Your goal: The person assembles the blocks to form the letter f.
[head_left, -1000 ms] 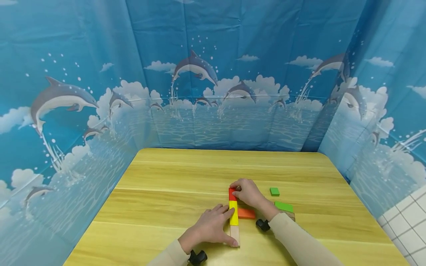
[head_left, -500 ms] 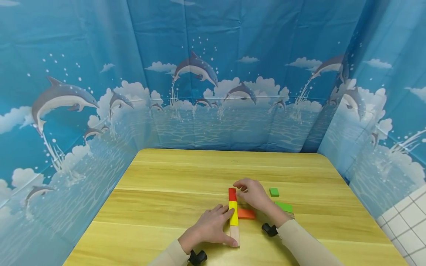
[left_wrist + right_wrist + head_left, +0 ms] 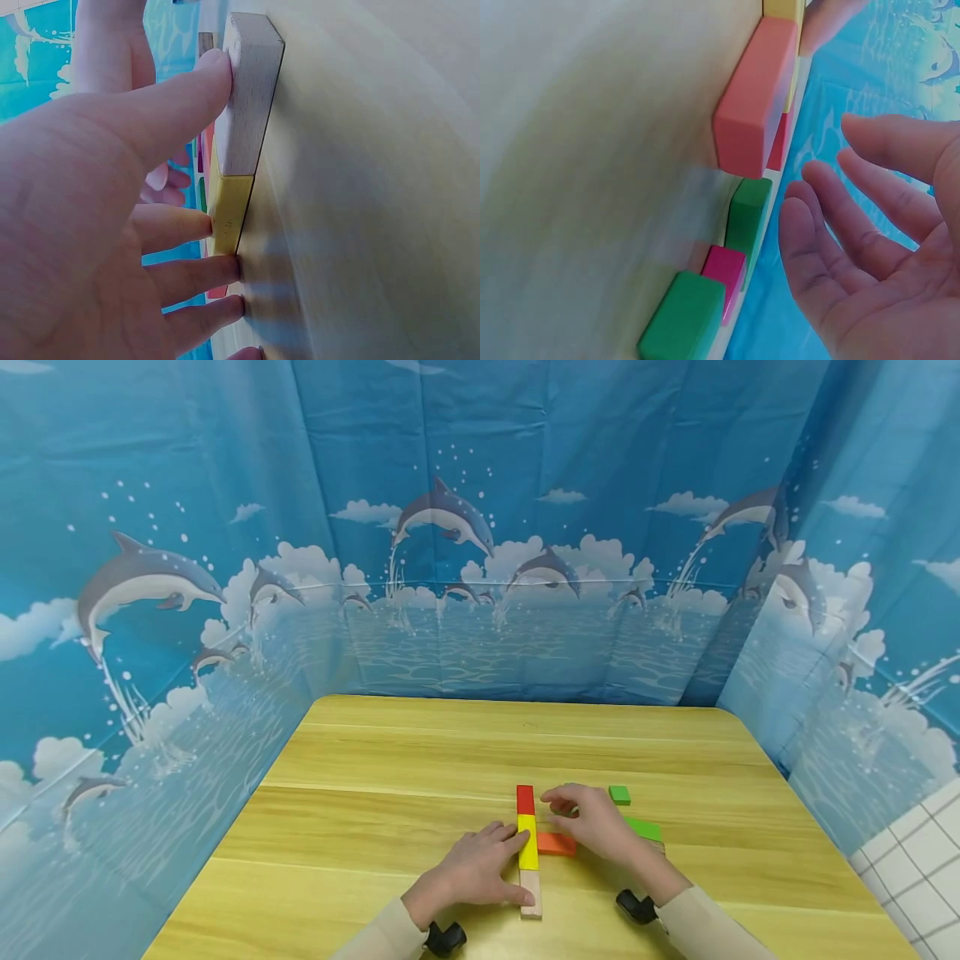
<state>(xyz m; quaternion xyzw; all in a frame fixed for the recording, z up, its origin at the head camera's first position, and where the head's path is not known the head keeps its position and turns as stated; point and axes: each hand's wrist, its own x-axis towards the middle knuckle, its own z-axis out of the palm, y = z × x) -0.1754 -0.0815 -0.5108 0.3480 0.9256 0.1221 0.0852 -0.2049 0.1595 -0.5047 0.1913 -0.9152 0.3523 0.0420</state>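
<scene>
A red block [image 3: 525, 799], a yellow block [image 3: 528, 843] and a plain wood block [image 3: 530, 893] lie end to end in a straight row on the table. My left hand [image 3: 480, 867] rests along the row's left side, its thumb on the plain wood block [image 3: 251, 97] and fingertips against the yellow block [image 3: 231, 214]. An orange block [image 3: 556, 843] extends rightward from the yellow one. Just right of the red block, my right hand [image 3: 592, 821] hovers with loosely bent fingers and nothing between them; the right wrist view shows a gap between its thumb and fingers.
Right of my right hand lie a small green block [image 3: 619, 795] and a longer green block [image 3: 643, 829], with a brown wood block [image 3: 658, 847] partly hidden by the arm. A magenta block [image 3: 725, 274] shows in the right wrist view. A dolphin-print curtain [image 3: 480, 635] surrounds the table [image 3: 420, 752].
My right hand has let go of the red block and drawn back to the right. The left hand stays on the row, its thumb shifted slightly up the plain wood block.
</scene>
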